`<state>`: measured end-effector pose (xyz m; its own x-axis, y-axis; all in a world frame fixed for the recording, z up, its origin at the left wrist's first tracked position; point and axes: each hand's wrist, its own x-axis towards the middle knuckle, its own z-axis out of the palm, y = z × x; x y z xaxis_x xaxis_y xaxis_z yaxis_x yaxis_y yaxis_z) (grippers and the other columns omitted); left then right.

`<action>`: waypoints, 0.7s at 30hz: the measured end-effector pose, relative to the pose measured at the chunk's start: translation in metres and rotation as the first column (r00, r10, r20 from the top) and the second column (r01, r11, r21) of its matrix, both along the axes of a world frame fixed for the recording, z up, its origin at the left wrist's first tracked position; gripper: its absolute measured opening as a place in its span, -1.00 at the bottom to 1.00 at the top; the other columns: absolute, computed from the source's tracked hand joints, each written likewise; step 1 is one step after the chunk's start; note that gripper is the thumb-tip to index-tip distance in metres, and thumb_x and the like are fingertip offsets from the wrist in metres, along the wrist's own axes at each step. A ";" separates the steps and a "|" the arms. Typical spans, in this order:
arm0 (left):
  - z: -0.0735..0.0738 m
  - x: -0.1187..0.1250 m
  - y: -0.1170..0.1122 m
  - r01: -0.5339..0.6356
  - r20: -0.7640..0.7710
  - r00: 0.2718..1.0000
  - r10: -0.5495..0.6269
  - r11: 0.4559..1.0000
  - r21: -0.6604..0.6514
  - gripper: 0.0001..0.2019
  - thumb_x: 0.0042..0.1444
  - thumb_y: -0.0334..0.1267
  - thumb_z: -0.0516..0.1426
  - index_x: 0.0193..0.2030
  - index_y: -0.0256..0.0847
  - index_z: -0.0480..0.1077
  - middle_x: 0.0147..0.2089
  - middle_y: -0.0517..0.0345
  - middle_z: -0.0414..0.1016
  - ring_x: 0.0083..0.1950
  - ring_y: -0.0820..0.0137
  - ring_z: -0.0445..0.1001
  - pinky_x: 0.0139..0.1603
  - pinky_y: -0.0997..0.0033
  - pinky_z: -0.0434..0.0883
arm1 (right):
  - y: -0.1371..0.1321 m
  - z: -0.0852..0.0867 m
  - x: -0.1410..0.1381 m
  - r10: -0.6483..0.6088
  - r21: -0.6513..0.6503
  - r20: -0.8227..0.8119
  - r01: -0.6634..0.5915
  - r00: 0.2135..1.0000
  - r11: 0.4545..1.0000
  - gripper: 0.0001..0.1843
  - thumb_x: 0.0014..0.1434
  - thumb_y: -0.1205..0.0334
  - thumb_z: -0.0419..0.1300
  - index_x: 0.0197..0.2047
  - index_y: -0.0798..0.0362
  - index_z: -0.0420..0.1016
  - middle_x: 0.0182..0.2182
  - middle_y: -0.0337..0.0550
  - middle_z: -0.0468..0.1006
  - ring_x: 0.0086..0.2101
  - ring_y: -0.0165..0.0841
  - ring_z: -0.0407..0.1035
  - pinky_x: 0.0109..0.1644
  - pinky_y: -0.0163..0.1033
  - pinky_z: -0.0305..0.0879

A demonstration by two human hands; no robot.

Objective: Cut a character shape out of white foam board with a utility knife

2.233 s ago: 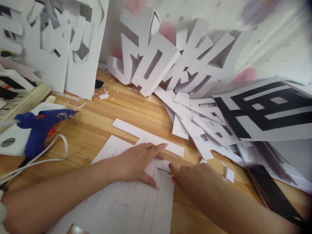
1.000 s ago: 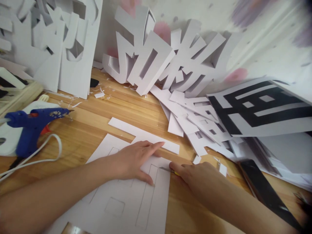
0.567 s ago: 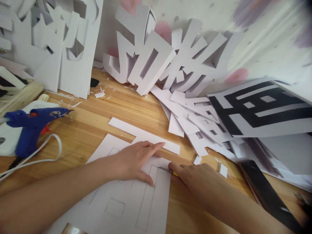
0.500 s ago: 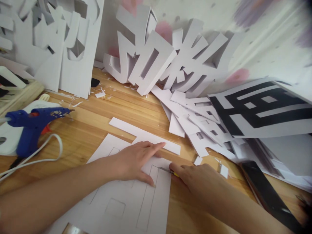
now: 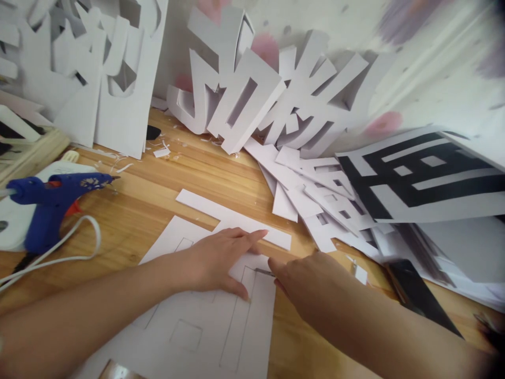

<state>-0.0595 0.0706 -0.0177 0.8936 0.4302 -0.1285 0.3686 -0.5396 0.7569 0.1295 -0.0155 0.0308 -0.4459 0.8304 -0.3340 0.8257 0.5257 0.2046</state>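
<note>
My left hand (image 5: 223,258) lies flat with fingers spread on a white foam sheet (image 5: 205,326) marked with pencil outlines, pressing it to the wooden table (image 5: 158,195). My right hand (image 5: 307,284) is closed around a thin cutting knife (image 5: 263,272). Only the blade tip shows, touching the sheet at the top corner of a drawn rectangle, just right of my left thumb. A long white strip (image 5: 232,217) lies just beyond my left fingertips.
A blue glue gun (image 5: 51,200) with a white cord (image 5: 74,247) rests at the left. Thick white cut-out characters (image 5: 252,95) lean against the wall behind. Flat white pieces (image 5: 315,195), a black-and-white printed sheet (image 5: 426,179) and a dark flat object (image 5: 418,295) crowd the right.
My right hand has shifted slightly left and up, and now hides the knife's yellow handle. My left hand and the sheet have stayed put.
</note>
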 end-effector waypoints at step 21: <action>0.000 0.001 -0.001 0.001 0.023 1.000 -0.001 1.000 0.000 0.04 -0.20 0.02 0.29 0.33 -0.08 -0.23 0.11 0.11 0.33 0.19 0.13 0.12 0.13 0.13 0.11 | 0.014 0.037 -0.055 0.141 -0.378 0.411 0.028 0.901 0.925 -0.64 -0.34 0.41 0.35 -0.35 0.06 0.50 -0.36 -0.10 0.45 -0.63 -0.41 0.28 -0.65 -0.30 0.00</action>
<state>-0.0584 0.0699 -0.0181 0.8966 0.4294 -0.1083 0.3509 -0.5395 0.7654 0.0747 -0.0019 0.0679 -0.2340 0.5877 -0.7745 0.6696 0.6750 0.3099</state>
